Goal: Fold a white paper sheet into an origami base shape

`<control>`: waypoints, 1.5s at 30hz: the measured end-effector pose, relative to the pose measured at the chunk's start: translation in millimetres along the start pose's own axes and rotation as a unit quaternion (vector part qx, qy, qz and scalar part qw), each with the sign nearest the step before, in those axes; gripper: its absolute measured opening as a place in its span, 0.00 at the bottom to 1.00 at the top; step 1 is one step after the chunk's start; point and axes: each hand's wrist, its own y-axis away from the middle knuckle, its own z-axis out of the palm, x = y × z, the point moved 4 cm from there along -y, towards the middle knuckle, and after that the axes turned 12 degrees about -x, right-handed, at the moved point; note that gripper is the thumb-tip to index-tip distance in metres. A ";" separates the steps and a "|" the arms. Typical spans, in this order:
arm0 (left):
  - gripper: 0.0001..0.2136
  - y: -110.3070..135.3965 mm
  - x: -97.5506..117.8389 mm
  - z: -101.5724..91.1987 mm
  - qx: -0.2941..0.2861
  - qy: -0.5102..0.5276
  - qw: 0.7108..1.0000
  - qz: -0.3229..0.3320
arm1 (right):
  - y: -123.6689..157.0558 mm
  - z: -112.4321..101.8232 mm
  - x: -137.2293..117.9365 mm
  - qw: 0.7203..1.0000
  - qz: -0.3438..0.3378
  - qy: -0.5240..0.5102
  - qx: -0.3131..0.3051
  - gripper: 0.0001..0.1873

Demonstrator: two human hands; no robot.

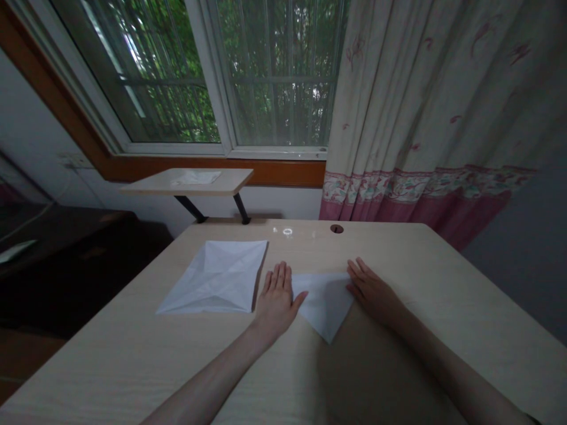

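A creased white paper triangle (325, 304) lies touched by left hand (277, 298) and right hand (372, 292), fingers outstretched flat.

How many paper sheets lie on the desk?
2. A creased sheet lies left of the left hand; a folded triangle lies between it and the right hand, touching both.

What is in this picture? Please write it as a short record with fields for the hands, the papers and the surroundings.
left hand: left hand lies flat, open, on the left edge of the folded white paper
right hand: right hand lies flat, open, on its right edge
folded paper: triangle, point toward the person
second paper: creased white sheet, unfolded, left of the hands, untouched
surface: light wooden desk with a cable hole
behind: small shelf, window, flowered curtain
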 end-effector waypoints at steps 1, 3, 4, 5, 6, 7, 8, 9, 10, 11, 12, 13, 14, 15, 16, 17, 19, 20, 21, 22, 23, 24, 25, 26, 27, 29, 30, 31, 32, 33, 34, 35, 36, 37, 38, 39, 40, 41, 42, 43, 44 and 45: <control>0.34 -0.4 1.7 -2.9 -0.001 0.003 1.000 0.025 | 0.2 -2.8 -3.0 1.000 -0.018 -0.005 0.006 0.27; 0.30 -0.7 6.4 -8.8 -0.006 0.020 0.996 0.083 | 0.9 -8.3 -9.9 0.998 -0.057 -0.031 -0.005 0.26; 0.28 -0.6 8.4 -11.5 -0.008 0.033 0.994 0.106 | 1.5 -10.5 -13.1 0.996 -0.074 -0.049 -0.020 0.26; 0.26 -0.4 9.8 -14.1 -0.010 0.048 0.992 0.119 | 2.2 -12.4 -15.8 0.993 -0.087 -0.067 -0.037 0.27; 0.25 -0.3 10.3 -16.6 -0.010 0.064 0.990 0.124 | 3.0 -14.0 -17.8 0.991 -0.095 -0.083 -0.053 0.29; 0.23 -0.2 10.0 -18.8 -0.009 0.080 0.990 0.120 | 3.7 -15.2 -19.2 0.988 -0.098 -0.096 -0.066 0.32; 0.22 -0.1 9.2 -21.0 -0.006 0.095 0.989 0.113 | 4.3 -16.0 -20.1 0.986 -0.099 -0.105 -0.077 0.35; 0.21 0.1 8.3 -23.1 -0.003 0.108 0.988 0.108 | 4.7 -16.7 -20.6 0.985 -0.099 -0.113 -0.085 0.38; 0.20 0.5 7.7 -25.1 0.000 0.118 0.987 0.108 | 4.9 -17.2 -20.9 0.984 -0.098 -0.118 -0.088 0.40; 0.19 0.9 7.5 -26.9 0.000 0.124 0.986 0.114 | 4.9 -17.5 -21.1 0.984 -0.097 -0.122 -0.090 0.41; 0.19 1.3 7.7 -28.5 -0.001 0.126 0.984 0.122 | 4.9 -17.6 -21.3 0.983 -0.096 -0.125 -0.089 0.41; 0.19 1.8 8.1 -29.6 -0.006 0.127 0.983 0.131 | 4.7 -17.4 -21.2 0.984 -0.094 -0.126 -0.088 0.42; 0.20 2.3 8.6 -30.4 -0.012 0.126 0.982 0.139 | 4.6 -17.1 -20.9 0.984 -0.091 -0.127 -0.086 0.42; 0.21 2.7 9.3 -30.8 -0.020 0.125 0.981 0.144 | 4.5 -16.7 -20.5 0.985 -0.088 -0.126 -0.083 0.41; 0.22 3.2 10.1 -30.9 -0.029 0.123 0.981 0.148 | 4.5 -16.0 -20.1 0.985 -0.085 -0.126 -0.082 0.41; 0.22 3.6 11.0 -30.8 -0.036 0.121 0.980 0.152 | 4.5 -15.4 -19.6 0.985 -0.084 -0.126 -0.081 0.40; 0.22 4.3 12.7 -30.5 -0.046 0.119 0.979 0.159 | 4.4 -14.0 -18.3 0.985 -0.083 -0.128 -0.079 0.39; 0.21 4.6 13.2 -30.3 -0.049 0.120 0.979 0.160 | 4.3 -13.4 -17.7 0.985 -0.083 -0.131 -0.078 0.39; 0.20 4.8 13.6 -30.0 -0.051 0.122 0.978 0.161 | 4.2 -12.9 -16.9 0.984 -0.083 -0.134 -0.077 0.39; 0.20 4.9 13.8 -29.7 -0.054 0.123 0.978 0.162 | 4.0 -12.5 -16.2 0.984 -0.081 -0.138 -0.076 0.39; 0.20 4.9 14.2 -29.2 -0.058 0.122 0.977 0.165 | 3.9 -12.2 -15.5 0.984 -0.079 -0.142 -0.075 0.39; 0.22 5.0 14.6 -28.6 -0.064 0.121 0.976 0.170 | 3.8 -12.1 -14.8 0.983 -0.076 -0.146 -0.075 0.39; 0.24 5.2 15.2 -27.9 -0.070 0.118 0.974 0.178 | 3.7 -12.1 -14.0 0.983 -0.072 -0.150 -0.075 0.39; 0.27 5.3 15.7 -27.3 -0.076 0.114 0.973 0.187 | 3.5 -12.1 -13.3 0.983 -0.067 -0.155 -0.076 0.39; 0.30 5.5 16.2 -26.7 -0.080 0.110 0.971 0.195 | 3.4 -12.3 -12.7 0.982 -0.064 -0.160 -0.078 0.39; 0.35 5.8 16.5 -25.9 -0.084 0.101 0.970 0.205 | 3.1 -12.8 -12.0 0.980 -0.064 -0.171 -0.082 0.38; 0.37 5.9 16.4 -25.6 -0.085 0.097 0.970 0.208 | 2.9 -13.2 -11.8 0.978 -0.067 -0.176 -0.083 0.37; 0.39 6.1 16.4 -25.4 -0.086 0.095 0.969 0.211 | 2.7 -13.5 -11.6 0.977 -0.071 -0.181 -0.084 0.37; 0.41 6.2 16.4 -25.3 -0.086 0.093 0.969 0.214 | 2.6 -13.8 -11.5 0.977 -0.074 -0.183 -0.084 0.37; 0.43 6.4 16.5 -25.3 -0.086 0.091 0.968 0.218 | 2.5 -14.0 -11.3 0.976 -0.075 -0.185 -0.083 0.37; 0.45 6.7 16.7 -25.4 -0.084 0.089 0.967 0.223 | 2.4 -14.1 -11.1 0.976 -0.074 -0.186 -0.083 0.36; 0.47 6.9 16.9 -25.6 -0.081 0.086 0.966 0.229 | 2.4 -14.1 -10.9 0.976 -0.073 -0.186 -0.082 0.36; 0.48 7.2 17.2 -25.7 -0.078 0.083 0.966 0.234 | 2.4 -14.2 -10.8 0.977 -0.070 -0.187 -0.080 0.36; 0.49 7.3 17.5 -25.8 -0.075 0.080 0.965 0.238 | 2.4 -14.3 -10.8 0.977 -0.069 -0.188 -0.078 0.35; 0.50 7.5 17.8 -25.8 -0.073 0.079 0.965 0.241 | 2.4 -14.4 -10.9 0.977 -0.069 -0.189 -0.077 0.35; 0.50 7.6 18.0 -25.8 -0.072 0.078 0.964 0.243 | 2.5 -14.4 -10.9 0.976 -0.070 -0.190 -0.075 0.35; 0.49 7.7 18.2 -25.9 -0.071 0.078 0.964 0.244 | 2.6 -14.3 -10.8 0.976 -0.072 -0.192 -0.074 0.34; 0.49 7.7 18.3 -26.0 -0.070 0.078 0.964 0.244 | 2.7 -14.0 -10.5 0.976 -0.075 -0.192 -0.073 0.34; 0.47 7.7 18.3 -26.5 -0.068 0.078 0.965 0.242 | 2.9 -13.5 -10.0 0.975 -0.078 -0.193 -0.072 0.34; 0.46 7.8 18.3 -27.3 -0.066 0.079 0.965 0.240 | 3.2 -13.0 -9.3 0.975 -0.081 -0.193 -0.070 0.34; 0.44 7.8 18.1 -28.6 -0.063 0.082 0.965 0.239 | 3.5 -12.5 -8.5 0.975 -0.083 -0.193 -0.067 0.33; 0.42 7.9 17.9 -30.2 -0.058 0.086 0.965 0.239 | 3.8 -12.0 -7.7 0.976 -0.083 -0.193 -0.064 0.33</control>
